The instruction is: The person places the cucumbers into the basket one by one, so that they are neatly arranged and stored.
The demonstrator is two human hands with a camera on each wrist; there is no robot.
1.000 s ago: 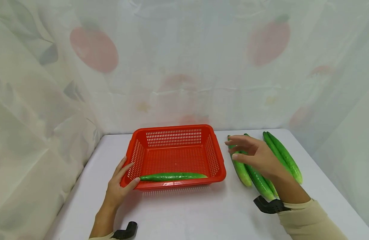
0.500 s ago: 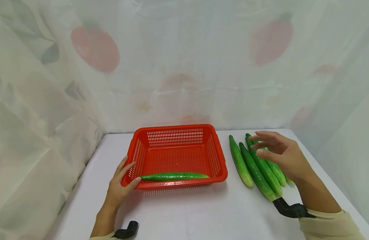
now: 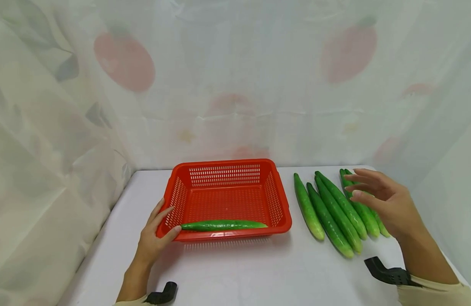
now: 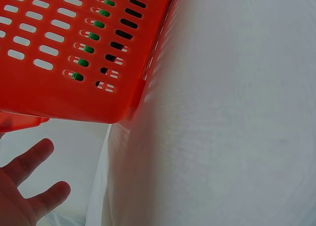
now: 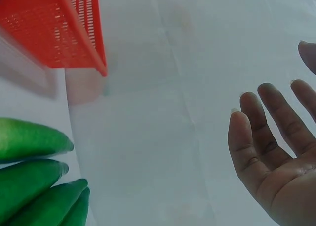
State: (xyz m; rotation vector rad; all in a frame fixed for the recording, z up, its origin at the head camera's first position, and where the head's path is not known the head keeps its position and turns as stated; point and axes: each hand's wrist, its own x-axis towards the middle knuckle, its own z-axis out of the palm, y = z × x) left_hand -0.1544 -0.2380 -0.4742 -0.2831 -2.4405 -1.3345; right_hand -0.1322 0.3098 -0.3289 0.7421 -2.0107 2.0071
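- Right hand [image 3: 392, 206] hangs released at three o'clock of the basket, fingers loosely bent and parted, thumb standing away from them; in the head view it overlaps the upper part of the two outermost cucumbers, while the right wrist view shows it apart from the cucumbers, palm exposed at four o'clock.
- Left hand [image 3: 150, 238] rests at the eight o'clock corner of the basket, its thumb at the rim and its fingers spread along the outer side; it looks relaxed rather than clenched, and the left wrist view shows two fingers stretched out, clear of the red plastic.
- Red basket [image 3: 224, 204] stands upright on the white table [image 3: 258, 272], its walls and floor pierced with small holes.
- One cucumber [image 3: 224, 225] lies in the basket along the six o'clock wall, paler end toward three o'clock; green shows through the slots in the left wrist view.
- Six cucumbers [image 3: 329, 223] lie on the table at three o'clock of the basket, side by side, darker tips toward eleven and pale ends toward five.
- Beige sleeve [image 3: 436, 293] and black wrist mount [image 3: 390, 274] sit behind the right hand, at five o'clock.
- Pale curtain [image 3: 235, 76] with printed red fruit hangs at twelve o'clock, beyond the table.
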